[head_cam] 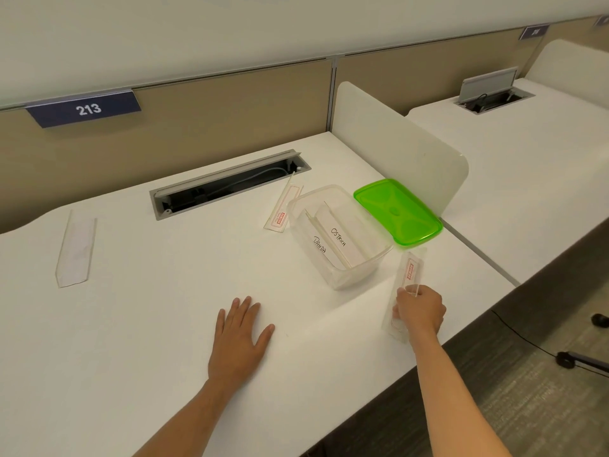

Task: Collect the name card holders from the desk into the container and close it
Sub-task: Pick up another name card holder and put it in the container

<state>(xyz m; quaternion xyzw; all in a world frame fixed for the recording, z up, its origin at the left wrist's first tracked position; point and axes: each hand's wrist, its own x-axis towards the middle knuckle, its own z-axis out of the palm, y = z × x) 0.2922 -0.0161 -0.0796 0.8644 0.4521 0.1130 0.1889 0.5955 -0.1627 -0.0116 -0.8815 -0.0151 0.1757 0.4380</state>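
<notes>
The name card holders look like clear, stiff plastic, thin and light, and I judge they are smooth and a little slippery, so it is better to pinch one by its long edges than to press on the flat face. The right hand (419, 311), at the lower right of the frame, is closed around one holder (408, 275) just below the clear container (342, 278); the fingers wrap the near half and the far end with red print points toward the container. The wrist is bent a little and the forearm comes in from the bottom right corner. The left hand (238, 338) lies flat and spread on the white desk (148, 324) at the lower centre, holding nothing. Inside the container stand two cards, "OSTRICH" and "PANDA". Another holder (283, 207) lies touching the container's upper left side, and one more holder (75, 250) is well apart at the left of the frame. The green lid (397, 214) rests at the right of the container, not yet on it.
</notes>
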